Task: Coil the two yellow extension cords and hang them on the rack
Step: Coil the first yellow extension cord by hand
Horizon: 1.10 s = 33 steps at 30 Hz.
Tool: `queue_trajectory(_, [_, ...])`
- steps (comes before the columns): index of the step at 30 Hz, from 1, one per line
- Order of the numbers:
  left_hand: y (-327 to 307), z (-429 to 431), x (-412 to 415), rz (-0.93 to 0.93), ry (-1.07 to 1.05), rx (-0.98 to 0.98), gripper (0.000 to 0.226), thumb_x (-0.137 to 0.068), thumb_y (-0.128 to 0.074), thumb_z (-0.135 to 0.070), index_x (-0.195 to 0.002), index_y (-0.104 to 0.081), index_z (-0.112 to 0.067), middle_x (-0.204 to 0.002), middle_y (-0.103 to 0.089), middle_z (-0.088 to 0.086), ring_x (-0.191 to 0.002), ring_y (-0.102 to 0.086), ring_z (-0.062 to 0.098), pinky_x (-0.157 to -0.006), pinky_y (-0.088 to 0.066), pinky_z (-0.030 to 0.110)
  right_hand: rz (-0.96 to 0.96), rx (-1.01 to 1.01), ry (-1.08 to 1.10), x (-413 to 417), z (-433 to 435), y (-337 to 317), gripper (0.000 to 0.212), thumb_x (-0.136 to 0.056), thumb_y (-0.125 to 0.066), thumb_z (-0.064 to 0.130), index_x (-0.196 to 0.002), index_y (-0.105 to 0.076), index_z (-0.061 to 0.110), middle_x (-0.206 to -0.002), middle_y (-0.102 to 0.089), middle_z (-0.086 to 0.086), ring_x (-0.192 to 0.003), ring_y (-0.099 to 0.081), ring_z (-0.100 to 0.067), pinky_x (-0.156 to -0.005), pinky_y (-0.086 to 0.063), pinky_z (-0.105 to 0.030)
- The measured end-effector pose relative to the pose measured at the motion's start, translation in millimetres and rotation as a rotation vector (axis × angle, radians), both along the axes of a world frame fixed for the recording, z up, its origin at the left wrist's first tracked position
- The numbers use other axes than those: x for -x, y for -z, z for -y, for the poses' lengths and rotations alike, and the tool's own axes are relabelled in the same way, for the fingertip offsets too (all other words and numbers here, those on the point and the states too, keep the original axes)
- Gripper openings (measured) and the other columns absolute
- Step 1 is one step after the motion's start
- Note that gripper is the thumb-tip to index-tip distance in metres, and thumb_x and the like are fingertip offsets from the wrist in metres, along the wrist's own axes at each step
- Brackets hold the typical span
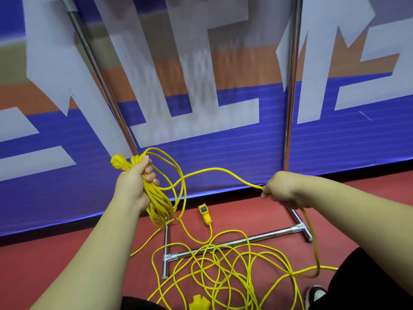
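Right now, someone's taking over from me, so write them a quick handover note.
Left hand grips a partial coil, plug on top.
Right hand holds the cord feeding it.
Loose cord lies tangled on the floor, across the rack base.
Done: several loops.
Left: finish coiling, then hang both cords.

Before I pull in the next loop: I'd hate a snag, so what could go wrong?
The loose cord lies in crossed loops on the floor; pulling with the right hand could tighten them into a knot. Some loops drape over the rack's base bar and may catch on it. The coil, hanging in uneven loops from the left hand, could slip.
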<state>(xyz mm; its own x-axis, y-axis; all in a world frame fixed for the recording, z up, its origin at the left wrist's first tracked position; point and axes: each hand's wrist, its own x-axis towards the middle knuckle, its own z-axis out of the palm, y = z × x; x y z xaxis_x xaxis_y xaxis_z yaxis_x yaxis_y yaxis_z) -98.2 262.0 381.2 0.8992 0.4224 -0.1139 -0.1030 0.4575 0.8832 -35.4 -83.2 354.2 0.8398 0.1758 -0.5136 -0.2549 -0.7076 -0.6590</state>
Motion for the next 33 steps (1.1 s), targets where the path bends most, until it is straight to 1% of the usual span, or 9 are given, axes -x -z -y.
queue_trajectory(2, [-4, 7, 3, 0.018, 0.024, -0.006, 0.019, -0.100, -0.058, -0.025, -0.083, -0.058, -0.017, -0.058, -0.044, -0.007, -0.043, -0.040, 0.003, -0.043, -0.039, 0.018, 0.012, -0.043, 0.037, 1, -5, 1, 0.023, -0.097, -0.052, 0.009, -0.075, -0.059, 0.007, -0.064, -0.045, -0.009, -0.046, -0.031, -0.017, -0.049, -0.022, -0.022])
queue_trajectory(5, [-11, 19, 7, 0.025, 0.042, 0.011, 0.020, -0.100, -0.057, -0.023, -0.081, -0.059, -0.017, -0.057, -0.044, -0.008, -0.042, -0.040, 0.003, -0.042, -0.039, 0.017, 0.036, -0.159, 0.086, 0, -12, 2, 0.017, -0.095, -0.053, 0.010, -0.077, -0.054, 0.008, -0.062, -0.049, -0.010, -0.046, -0.033, -0.018, -0.046, -0.024, -0.022])
queue_trajectory(10, [-17, 29, 9, 0.023, 0.064, 0.024, 0.024, -0.100, -0.058, -0.021, -0.076, -0.060, -0.020, -0.056, -0.042, -0.008, -0.042, -0.039, 0.003, -0.042, -0.038, 0.017, 0.098, -0.196, 0.063, -4, -10, 6, 0.022, -0.098, -0.058, 0.017, -0.080, -0.064, 0.005, -0.066, -0.065, -0.008, -0.056, -0.049, -0.019, -0.047, -0.036, -0.023])
queue_trajectory(13, [-16, 41, 10, -0.007, 0.100, -0.046, 0.033, -0.098, -0.060, -0.017, -0.065, -0.061, -0.021, -0.057, -0.041, -0.006, -0.041, -0.037, 0.004, -0.042, -0.038, 0.019, 0.132, -0.228, 0.029, -3, -12, 3, 0.027, -0.102, -0.054, 0.021, -0.086, -0.068, 0.004, -0.069, -0.068, -0.007, -0.056, -0.053, -0.016, -0.043, -0.036, -0.021])
queue_trajectory(17, [-6, 66, 9, -0.117, 0.096, -0.222, 0.022, -0.093, -0.067, -0.014, -0.072, -0.059, -0.015, -0.058, -0.042, -0.001, -0.041, -0.036, 0.007, -0.041, -0.036, 0.020, 0.250, -0.330, -0.049, 3, -20, -7, 0.030, -0.103, -0.052, 0.027, -0.089, -0.071, 0.009, -0.069, -0.065, -0.002, -0.053, -0.050, -0.011, -0.043, -0.035, -0.017])
queue_trajectory(22, [6, 97, 6, -0.258, 0.165, -0.200, 0.013, -0.089, -0.072, -0.016, -0.086, -0.063, -0.008, -0.054, -0.043, -0.001, -0.038, -0.039, 0.008, -0.039, -0.038, 0.021, 0.317, -0.401, -0.187, 16, -29, -22, 0.029, -0.102, -0.054, 0.030, -0.089, -0.075, 0.014, -0.066, -0.061, 0.004, -0.054, -0.048, -0.009, -0.049, -0.039, -0.016])
queue_trajectory(26, [11, 111, 8, -0.231, 0.249, -0.212, 0.020, -0.089, -0.074, -0.020, -0.104, -0.069, -0.008, -0.058, -0.043, 0.000, -0.041, -0.038, 0.010, -0.042, -0.039, 0.024, 0.322, -0.384, -0.306, 20, -29, -31, 0.030, -0.101, -0.056, 0.034, -0.087, -0.075, 0.015, -0.064, -0.059, 0.003, -0.053, -0.046, -0.009, -0.052, -0.038, -0.020])
queue_trajectory(30, [12, 121, 10, -0.166, 0.317, -0.271, 0.015, -0.092, -0.070, -0.017, -0.103, -0.077, -0.009, -0.059, -0.044, 0.000, -0.044, -0.037, 0.010, -0.046, -0.039, 0.026, 0.306, -0.421, -0.366, 22, -29, -34, 0.031, -0.102, -0.056, 0.035, -0.087, -0.074, 0.015, -0.063, -0.057, 0.003, -0.058, -0.044, -0.015, -0.055, -0.035, -0.026])
queue_trajectory(33, [14, 120, 10, -0.121, 0.391, -0.393, 0.015, -0.092, -0.071, -0.019, -0.100, -0.076, -0.007, -0.057, -0.044, 0.001, -0.045, -0.038, 0.011, -0.049, -0.041, 0.027, 0.278, -0.474, -0.378, 22, -27, -37, 0.031, -0.103, -0.055, 0.032, -0.087, -0.073, 0.012, -0.061, -0.054, 0.002, -0.053, -0.042, -0.012, -0.051, -0.034, -0.024])
